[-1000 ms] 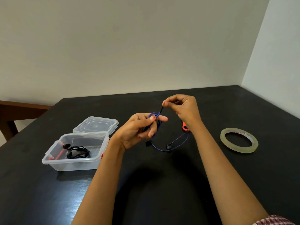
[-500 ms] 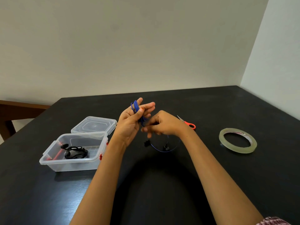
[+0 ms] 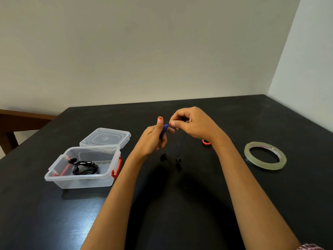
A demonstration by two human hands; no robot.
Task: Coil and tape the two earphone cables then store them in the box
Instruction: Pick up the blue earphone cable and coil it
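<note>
Left hand [image 3: 153, 139] grips, right hand [image 3: 195, 125] pinches the blue earphone cable [image 3: 164, 128] over a black table [image 3: 270, 199], pale walls [image 3: 144, 51] behind.

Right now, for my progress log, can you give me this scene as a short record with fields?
left hand: grips the coiled blue cable
right hand: pinches the same cable
black earphones: coiled, inside the open box
lid: on the table behind the box
tape roll: flat on the table, untouched
scissors: mostly hidden behind right wrist
</note>
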